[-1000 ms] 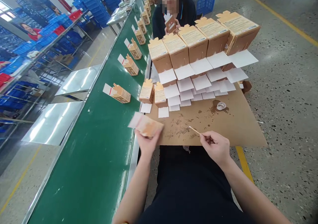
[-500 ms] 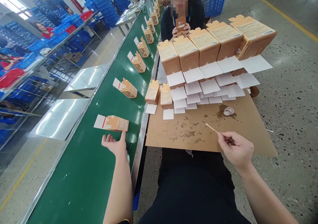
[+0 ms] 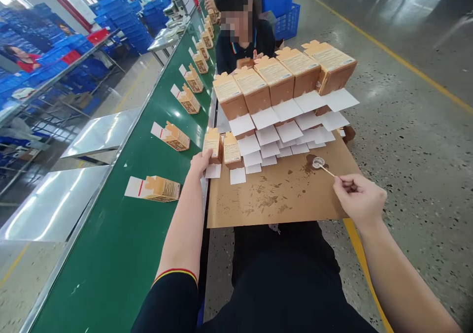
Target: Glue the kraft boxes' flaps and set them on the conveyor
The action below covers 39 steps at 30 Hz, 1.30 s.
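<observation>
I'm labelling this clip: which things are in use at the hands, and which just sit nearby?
In use:
left hand on the nearest carton
right hand holding a stick at the small dish
cardboard sheet

Nearby:
carton on the belt
stacked cartons
blue crates
</observation>
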Tool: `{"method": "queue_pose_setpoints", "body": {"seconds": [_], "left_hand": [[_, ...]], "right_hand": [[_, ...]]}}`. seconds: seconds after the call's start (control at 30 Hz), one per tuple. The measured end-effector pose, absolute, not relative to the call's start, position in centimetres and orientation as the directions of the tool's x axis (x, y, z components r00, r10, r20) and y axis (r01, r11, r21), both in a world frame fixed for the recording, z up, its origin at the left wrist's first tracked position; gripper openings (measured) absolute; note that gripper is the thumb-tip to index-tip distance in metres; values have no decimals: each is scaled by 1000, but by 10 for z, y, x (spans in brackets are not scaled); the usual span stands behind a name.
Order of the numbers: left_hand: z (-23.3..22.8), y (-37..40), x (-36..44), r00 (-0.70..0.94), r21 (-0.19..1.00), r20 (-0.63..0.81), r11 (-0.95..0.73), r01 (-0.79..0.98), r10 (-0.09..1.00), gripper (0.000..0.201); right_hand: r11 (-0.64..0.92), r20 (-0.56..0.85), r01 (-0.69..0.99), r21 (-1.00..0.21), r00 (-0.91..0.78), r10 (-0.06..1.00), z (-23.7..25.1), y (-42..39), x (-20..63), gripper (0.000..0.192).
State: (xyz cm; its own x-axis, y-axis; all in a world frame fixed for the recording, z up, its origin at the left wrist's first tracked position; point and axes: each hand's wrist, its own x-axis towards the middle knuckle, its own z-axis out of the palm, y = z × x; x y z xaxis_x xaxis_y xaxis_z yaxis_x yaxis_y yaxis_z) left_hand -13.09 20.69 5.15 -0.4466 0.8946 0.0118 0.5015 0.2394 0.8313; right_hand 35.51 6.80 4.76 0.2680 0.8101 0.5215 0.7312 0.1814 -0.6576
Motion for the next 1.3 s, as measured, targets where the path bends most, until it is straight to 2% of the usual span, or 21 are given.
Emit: {"method": "queue_pose_setpoints", "body": {"seconds": [0.1, 0.2, 0.3, 0.43, 0.57, 0.67, 0.73, 0.83, 0.87, 1.0, 1.13, 1.3], "left_hand": [[46, 174, -128, -502, 864, -35, 279, 419, 864, 49], [43, 117, -129, -546, 974, -92, 188, 123, 833, 55], [46, 62, -125, -496, 984, -163, 104, -144, 853, 71], [47, 20, -99, -411, 967, -197, 106, -233, 890, 89], [36, 14, -60, -400, 958, -221, 122, -260, 889, 93], [28, 18, -40, -386, 966, -217, 139, -220, 896, 94], [26, 20, -34, -396, 977, -198, 146, -158, 897, 91], [26, 21, -33, -413, 983, -184, 160, -91, 892, 88], [26, 21, -33, -412, 983, -183, 164, -81, 893, 88], [25, 18, -29, -397, 988, -156, 146, -54, 905, 89], [24, 17, -25, -427, 989, -146, 139, -47, 892, 88], [25, 17, -25, -430, 986, -168, 159, -56, 887, 88]], "right_hand": [[100, 456, 774, -625, 259, 851, 46, 84, 366, 38], [80, 368, 789, -609, 192, 910, 42, 97, 370, 43], [96, 335, 791, -604, 143, 931, 38, 108, 370, 45], [113, 325, 777, -620, 123, 938, 37, 114, 377, 40], [95, 364, 747, -658, 205, 908, 41, 107, 380, 29], [180, 423, 678, -713, 211, 881, 45, 87, 358, 21], [270, 401, 583, -767, 107, 910, 44, 67, 328, 18], [354, 313, 420, -836, -166, 935, 35, 35, 273, 27], [360, 298, 402, -842, -211, 931, 30, 27, 255, 28], [424, 324, 396, -815, -296, 899, 10, 8, 211, 28], [464, 324, 417, -782, -363, 873, 0, 9, 204, 29], [441, 320, 448, -777, -322, 891, 1, 21, 217, 26]]}}
